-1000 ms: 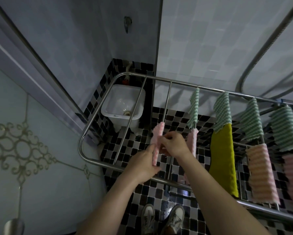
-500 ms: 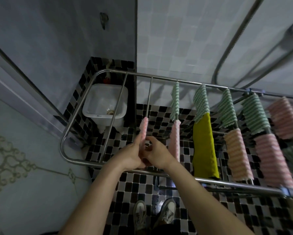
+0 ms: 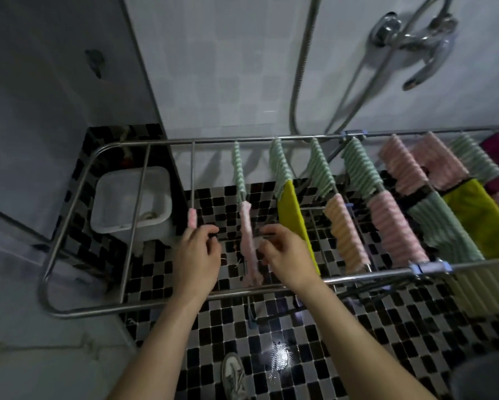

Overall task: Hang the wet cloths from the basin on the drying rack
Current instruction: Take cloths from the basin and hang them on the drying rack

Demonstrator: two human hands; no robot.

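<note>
The steel drying rack stands over the chequered floor. A small pink cloth hangs on its third rail; my left hand is at its lower end, fingers curled round it, and hides most of it. Another pink cloth hangs on the fourth rail, between my hands. My right hand hovers just right of that cloth, fingers loosely curled, holding nothing I can see. The white basin sits on the floor under the rack's left end.
Further right the rails carry several green, yellow, orange and pink cloths. A shower hose and tap are on the tiled wall behind. My shoe is on the wet floor below. The two leftmost rails are bare.
My hands were together on the small pink cloth; the right hand has let go and moved right past the fourth rail. The view has swung to the right along the rack.
</note>
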